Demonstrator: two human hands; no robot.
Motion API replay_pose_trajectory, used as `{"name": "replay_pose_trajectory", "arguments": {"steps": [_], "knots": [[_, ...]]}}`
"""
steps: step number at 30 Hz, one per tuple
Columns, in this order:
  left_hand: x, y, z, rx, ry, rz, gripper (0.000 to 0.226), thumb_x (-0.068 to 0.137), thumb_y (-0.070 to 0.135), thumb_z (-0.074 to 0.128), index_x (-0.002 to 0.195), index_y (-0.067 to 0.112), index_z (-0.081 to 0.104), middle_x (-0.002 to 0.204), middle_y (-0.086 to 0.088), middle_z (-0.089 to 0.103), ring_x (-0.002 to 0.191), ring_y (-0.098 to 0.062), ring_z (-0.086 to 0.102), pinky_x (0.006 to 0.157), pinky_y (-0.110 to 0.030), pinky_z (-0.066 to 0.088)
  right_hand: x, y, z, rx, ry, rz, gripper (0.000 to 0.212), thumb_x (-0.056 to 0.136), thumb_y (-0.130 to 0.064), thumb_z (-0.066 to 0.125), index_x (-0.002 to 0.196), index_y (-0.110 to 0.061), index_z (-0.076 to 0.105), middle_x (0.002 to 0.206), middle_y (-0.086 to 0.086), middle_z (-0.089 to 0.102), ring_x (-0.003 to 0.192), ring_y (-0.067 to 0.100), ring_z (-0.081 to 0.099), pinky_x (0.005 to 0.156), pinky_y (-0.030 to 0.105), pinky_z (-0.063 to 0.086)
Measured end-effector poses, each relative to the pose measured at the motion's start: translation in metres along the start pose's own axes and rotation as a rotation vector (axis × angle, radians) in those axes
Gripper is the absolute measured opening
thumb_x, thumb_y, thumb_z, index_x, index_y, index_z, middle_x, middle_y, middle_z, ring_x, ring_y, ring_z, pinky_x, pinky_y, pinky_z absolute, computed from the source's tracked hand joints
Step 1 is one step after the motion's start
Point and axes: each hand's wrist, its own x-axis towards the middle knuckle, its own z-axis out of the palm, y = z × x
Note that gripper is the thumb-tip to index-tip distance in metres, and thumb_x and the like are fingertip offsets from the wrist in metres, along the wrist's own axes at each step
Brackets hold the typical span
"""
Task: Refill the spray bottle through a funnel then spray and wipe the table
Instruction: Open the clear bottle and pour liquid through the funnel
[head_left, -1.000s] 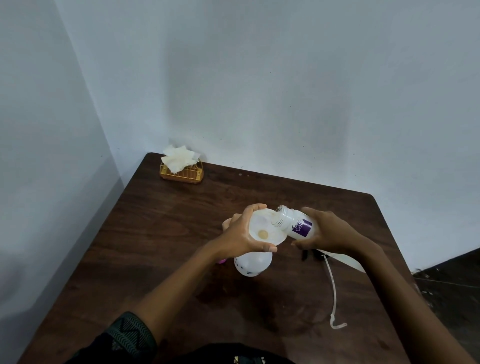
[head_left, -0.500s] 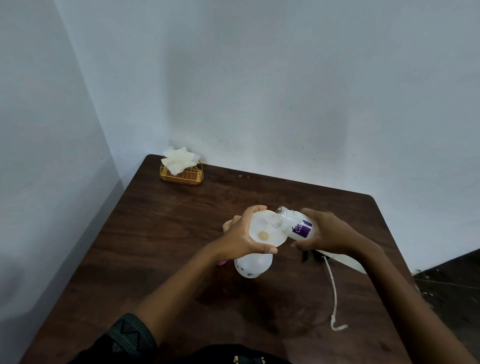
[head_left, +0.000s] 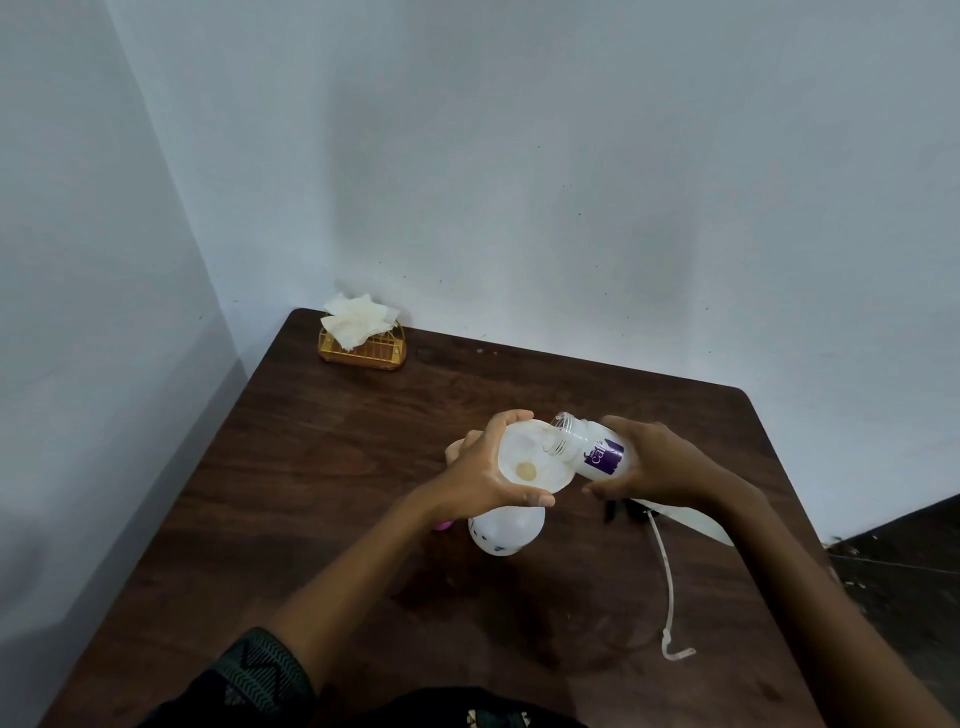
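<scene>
Left hand curls round the white funnel's rim; right hand grips a tilted, purple-labelled refill bottle.
Funnel sits atop the white spray bottle, upright mid-table; the refill bottle's open mouth hangs over the funnel's right rim. Just right lies the sprayer head, its dip tube trailing nearward. A gold napkin holder stands far left.

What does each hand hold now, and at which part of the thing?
The left hand holds the funnel by its rim. The right hand holds the small bottle round its lower body, its open mouth over the funnel.
</scene>
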Motion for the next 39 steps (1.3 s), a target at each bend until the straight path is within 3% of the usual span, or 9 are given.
{"name": "replay_pose_trajectory", "arguments": {"steps": [6,11,26,39], "knots": [[-0.0022,0.0007,-0.0017,0.004,0.0,0.015,0.098,0.046,0.073,0.069,0.129,0.056,0.019,0.136,0.007,0.036,0.126,-0.018,0.028,0.097,-0.034,0.023,-0.0006,-0.0012,-0.0001,-0.01,0.005,-0.004,0.038,0.066,-0.041,0.078,0.079,-0.04,0.043,0.078,-0.015,0.056,0.072,0.006,0.057,0.057,0.015,0.037],[-0.0019,0.0009,-0.0017,-0.01,-0.004,0.005,0.097,0.045,0.073,0.069,0.127,0.058,0.02,0.135,0.006,0.036,0.125,-0.018,0.029,0.097,-0.035,0.027,-0.0005,-0.0009,0.0002,0.002,0.002,-0.002,0.041,0.067,-0.04,0.078,0.094,-0.032,0.048,0.084,-0.014,0.058,0.076,0.008,0.059,0.06,0.017,0.041],[-0.0031,0.0019,-0.0019,-0.011,-0.004,-0.002,0.096,0.048,0.069,0.072,0.128,0.058,0.02,0.136,0.006,0.036,0.127,-0.019,0.026,0.096,-0.034,0.023,0.0,-0.0011,-0.0007,-0.003,-0.002,0.001,0.041,0.067,-0.04,0.077,0.095,-0.03,0.05,0.087,-0.01,0.06,0.077,0.01,0.06,0.063,0.021,0.046],[-0.0037,0.0041,-0.0028,-0.011,-0.007,-0.008,0.099,0.044,0.073,0.068,0.129,0.057,0.019,0.136,0.005,0.035,0.127,-0.019,0.026,0.097,-0.034,0.023,0.0008,-0.0015,-0.0014,-0.006,-0.007,0.001,0.041,0.066,-0.041,0.078,0.095,-0.03,0.05,0.084,-0.013,0.058,0.077,0.009,0.059,0.061,0.018,0.041]]}}
